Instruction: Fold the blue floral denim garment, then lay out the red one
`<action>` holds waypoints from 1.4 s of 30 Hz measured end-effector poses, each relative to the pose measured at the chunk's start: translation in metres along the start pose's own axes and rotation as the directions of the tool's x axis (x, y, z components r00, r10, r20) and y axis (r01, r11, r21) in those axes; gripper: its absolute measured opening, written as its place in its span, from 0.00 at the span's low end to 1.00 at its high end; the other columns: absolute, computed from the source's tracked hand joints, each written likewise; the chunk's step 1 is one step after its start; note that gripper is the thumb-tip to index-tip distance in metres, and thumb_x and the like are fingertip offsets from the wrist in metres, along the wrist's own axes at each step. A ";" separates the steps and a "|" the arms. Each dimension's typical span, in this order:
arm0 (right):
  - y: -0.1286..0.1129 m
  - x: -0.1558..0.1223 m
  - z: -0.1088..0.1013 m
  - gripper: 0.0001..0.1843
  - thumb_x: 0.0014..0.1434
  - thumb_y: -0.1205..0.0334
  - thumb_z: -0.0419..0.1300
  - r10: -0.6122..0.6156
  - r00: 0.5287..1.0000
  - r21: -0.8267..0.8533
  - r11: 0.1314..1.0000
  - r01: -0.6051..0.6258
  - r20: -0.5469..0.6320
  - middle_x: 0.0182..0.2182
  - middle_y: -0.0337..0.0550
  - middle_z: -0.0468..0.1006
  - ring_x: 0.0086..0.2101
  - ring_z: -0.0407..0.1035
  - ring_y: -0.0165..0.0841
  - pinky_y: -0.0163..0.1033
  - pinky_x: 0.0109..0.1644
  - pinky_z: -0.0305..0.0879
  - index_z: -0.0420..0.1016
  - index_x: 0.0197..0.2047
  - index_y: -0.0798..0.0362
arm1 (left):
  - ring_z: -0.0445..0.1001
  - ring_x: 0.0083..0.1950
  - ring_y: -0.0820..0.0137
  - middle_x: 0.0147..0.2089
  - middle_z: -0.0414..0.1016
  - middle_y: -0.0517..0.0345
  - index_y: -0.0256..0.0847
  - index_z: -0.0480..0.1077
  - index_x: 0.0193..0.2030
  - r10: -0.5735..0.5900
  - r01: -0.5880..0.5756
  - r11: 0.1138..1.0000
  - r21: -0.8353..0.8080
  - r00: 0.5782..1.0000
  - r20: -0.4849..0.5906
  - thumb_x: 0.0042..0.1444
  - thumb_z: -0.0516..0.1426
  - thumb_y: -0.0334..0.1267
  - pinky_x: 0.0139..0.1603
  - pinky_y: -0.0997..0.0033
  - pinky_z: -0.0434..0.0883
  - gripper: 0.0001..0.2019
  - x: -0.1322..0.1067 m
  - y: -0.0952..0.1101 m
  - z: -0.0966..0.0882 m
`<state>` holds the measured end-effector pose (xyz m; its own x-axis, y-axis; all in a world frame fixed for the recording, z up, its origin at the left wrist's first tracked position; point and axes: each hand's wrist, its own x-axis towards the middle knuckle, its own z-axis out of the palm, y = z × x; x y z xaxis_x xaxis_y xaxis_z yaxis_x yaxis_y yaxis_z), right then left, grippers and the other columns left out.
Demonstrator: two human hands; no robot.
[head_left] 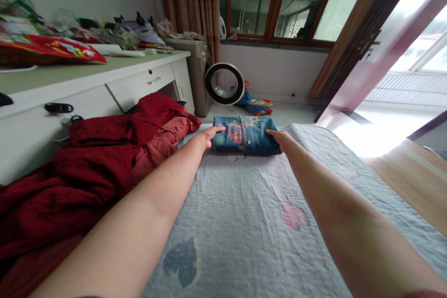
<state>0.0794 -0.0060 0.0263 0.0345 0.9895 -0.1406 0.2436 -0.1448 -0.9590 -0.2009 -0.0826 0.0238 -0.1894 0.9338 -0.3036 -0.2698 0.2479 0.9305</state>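
A folded blue denim garment (248, 137) with flower patches and metal studs lies near the far end of the bed. My left hand (210, 134) rests flat against its left edge, fingers stretched out. My right hand (281, 138) presses on its right edge, fingers laid over the cloth. Both arms reach straight forward across the light quilt (244, 214).
A heap of dark red clothes (104, 153) covers the bed's left side, against a white desk (104, 84) loaded with clutter. Beyond the bed stand a washing machine (200, 74), a round fan (224, 83) and a toy car (256, 102). An open door (380, 51) is at right.
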 end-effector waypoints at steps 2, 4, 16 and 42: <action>-0.006 -0.006 0.000 0.10 0.47 0.60 0.66 0.013 0.999 0.062 0.998 -0.015 0.030 0.23 0.42 0.77 0.25 0.71 0.35 0.39 0.29 0.68 0.75 0.33 0.55 | 0.82 0.37 0.53 0.34 0.82 0.47 0.38 0.74 0.43 -0.026 0.026 1.000 -0.007 0.999 0.040 0.44 0.68 0.40 0.42 0.48 0.78 0.19 -0.004 0.000 0.001; -0.011 -0.012 -0.001 0.11 0.47 0.61 0.65 -0.013 0.999 0.122 0.992 0.007 0.046 0.25 0.40 0.78 0.26 0.72 0.34 0.39 0.31 0.70 0.75 0.35 0.54 | 0.81 0.38 0.54 0.34 0.81 0.48 0.38 0.74 0.43 -0.031 0.033 0.999 -0.029 0.997 0.068 0.45 0.67 0.40 0.44 0.49 0.77 0.18 -0.009 -0.001 0.002; -0.014 -0.105 -0.038 0.21 0.43 0.52 0.69 -0.174 0.983 0.339 0.930 0.143 0.062 0.28 0.38 0.78 0.28 0.72 0.34 0.40 0.35 0.71 0.72 0.38 0.52 | 0.80 0.40 0.60 0.42 0.81 0.52 0.40 0.71 0.52 0.264 -0.260 0.964 -0.058 0.960 0.094 0.45 0.66 0.39 0.45 0.54 0.78 0.25 -0.116 0.010 0.010; 0.055 -0.292 -0.035 0.20 0.49 0.49 0.66 0.057 0.988 0.143 0.987 -0.077 0.141 0.30 0.41 0.81 0.29 0.76 0.37 0.39 0.31 0.72 0.72 0.43 0.49 | 0.78 0.50 0.53 0.46 0.80 0.53 0.50 0.69 0.59 0.154 -0.147 0.984 -0.096 0.985 0.075 0.48 0.64 0.49 0.50 0.49 0.76 0.29 -0.316 -0.077 -0.058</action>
<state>0.1167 -0.3025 0.0229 -0.0887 0.9696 -0.2281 0.0990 -0.2193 -0.9706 -0.1747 -0.4117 0.0359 -0.1577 0.9775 -0.1404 -0.3284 0.0821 0.9410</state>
